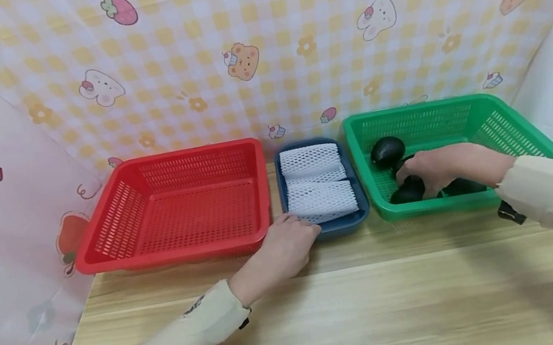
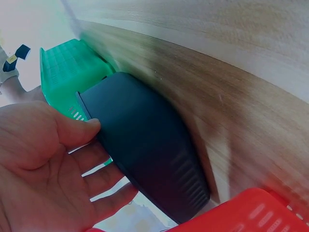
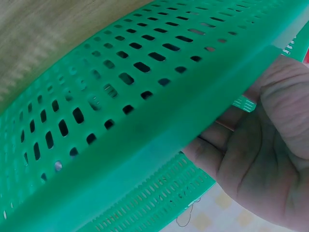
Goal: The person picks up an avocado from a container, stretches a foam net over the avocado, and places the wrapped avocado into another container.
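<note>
My left hand (image 1: pixel 285 246) is at the front left corner of a small dark blue tray (image 1: pixel 343 224). In the left wrist view its thumb presses the outside of the tray's rim and the fingers reach over to the other side. Two white foam net sleeves (image 1: pixel 321 200) lie in the tray, one behind the other. My right hand (image 1: pixel 434 168) reaches down into the green basket (image 1: pixel 443 205), its fingers curled round a dark avocado (image 1: pixel 409 191). Other avocados (image 1: pixel 387 151) lie around it. The basket's wall hides the right fingertips in the right wrist view.
A red basket (image 1: pixel 180 253) with slotted walls stands left of the tray and holds nothing. All three containers stand in a row on the wooden table (image 1: pixel 366 304), in front of a yellow checked cloth (image 1: pixel 284 91).
</note>
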A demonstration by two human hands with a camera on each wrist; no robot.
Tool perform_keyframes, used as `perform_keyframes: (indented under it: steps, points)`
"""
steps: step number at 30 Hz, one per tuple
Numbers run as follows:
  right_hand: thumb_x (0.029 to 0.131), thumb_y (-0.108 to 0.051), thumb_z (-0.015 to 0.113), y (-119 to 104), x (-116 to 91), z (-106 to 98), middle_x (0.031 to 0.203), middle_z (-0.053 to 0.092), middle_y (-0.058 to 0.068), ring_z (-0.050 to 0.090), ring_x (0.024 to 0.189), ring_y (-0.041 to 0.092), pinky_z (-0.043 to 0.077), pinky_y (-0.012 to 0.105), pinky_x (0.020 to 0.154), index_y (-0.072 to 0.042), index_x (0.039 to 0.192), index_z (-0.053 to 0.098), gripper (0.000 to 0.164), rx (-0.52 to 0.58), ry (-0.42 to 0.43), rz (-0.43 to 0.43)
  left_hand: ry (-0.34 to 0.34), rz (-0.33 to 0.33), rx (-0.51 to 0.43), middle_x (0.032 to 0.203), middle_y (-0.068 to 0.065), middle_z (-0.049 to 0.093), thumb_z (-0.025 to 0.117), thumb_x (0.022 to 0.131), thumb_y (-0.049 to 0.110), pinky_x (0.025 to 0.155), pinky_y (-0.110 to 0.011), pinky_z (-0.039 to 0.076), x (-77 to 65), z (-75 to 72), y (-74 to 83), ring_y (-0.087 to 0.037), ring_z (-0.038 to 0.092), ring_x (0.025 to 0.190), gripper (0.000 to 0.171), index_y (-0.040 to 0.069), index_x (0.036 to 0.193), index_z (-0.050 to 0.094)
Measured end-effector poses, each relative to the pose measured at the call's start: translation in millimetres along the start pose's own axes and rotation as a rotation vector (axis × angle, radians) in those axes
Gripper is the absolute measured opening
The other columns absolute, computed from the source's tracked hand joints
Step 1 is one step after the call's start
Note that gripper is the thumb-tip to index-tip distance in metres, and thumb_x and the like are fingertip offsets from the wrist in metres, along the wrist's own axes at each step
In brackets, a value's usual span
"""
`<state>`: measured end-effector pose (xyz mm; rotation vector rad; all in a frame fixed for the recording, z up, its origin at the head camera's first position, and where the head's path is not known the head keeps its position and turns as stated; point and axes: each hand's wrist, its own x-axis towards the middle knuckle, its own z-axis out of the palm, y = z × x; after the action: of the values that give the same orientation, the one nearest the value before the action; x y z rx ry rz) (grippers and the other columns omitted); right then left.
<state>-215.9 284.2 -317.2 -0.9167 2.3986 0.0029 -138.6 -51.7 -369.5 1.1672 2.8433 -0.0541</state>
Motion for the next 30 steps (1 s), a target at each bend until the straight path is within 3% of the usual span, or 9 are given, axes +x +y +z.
perform_keyframes:
  steps: [13, 23, 30]
  points:
    - [0.08, -0.004, 0.086, -1.4, 4.2, 1.6, 0.117, 0.064, 0.017, 0.06, 0.092, 0.023, 0.053, 0.037, 0.071, 0.001, 0.126, 0.065, 0.05, -0.02, 0.01, 0.001, -0.002, -0.005, -0.002, 0.119, -0.005, 0.071, 0.076, 0.091, 0.017, 0.104, -0.043, 0.043, 0.1, 0.9, 0.5, -0.023, 0.063, 0.11, 0.035, 0.014, 0.126, 0.073]
    - [0.079, -0.007, 0.087, -2.1, 4.6, 2.2, 0.105, 0.066, 0.007, 0.053, 0.08, 0.015, 0.051, 0.033, 0.067, -0.004, 0.118, 0.068, 0.044, -0.062, 0.03, -0.036, -0.003, -0.006, 0.003, 0.118, -0.005, 0.071, 0.076, 0.091, 0.018, 0.102, -0.042, 0.045, -0.2, 2.1, 1.3, -0.024, 0.063, 0.109, 0.035, 0.014, 0.126, 0.073]
    - [0.078, -0.013, 0.089, -3.3, -1.0, -2.8, 0.103, 0.064, 0.003, 0.056, 0.082, 0.018, 0.052, 0.035, 0.068, -0.007, 0.117, 0.068, 0.045, -0.047, 0.059, -0.038, -0.007, -0.01, 0.004, 0.119, -0.005, 0.071, 0.075, 0.092, 0.018, 0.104, -0.043, 0.044, 1.0, 2.7, 0.4, -0.024, 0.062, 0.109, 0.035, 0.014, 0.126, 0.073]
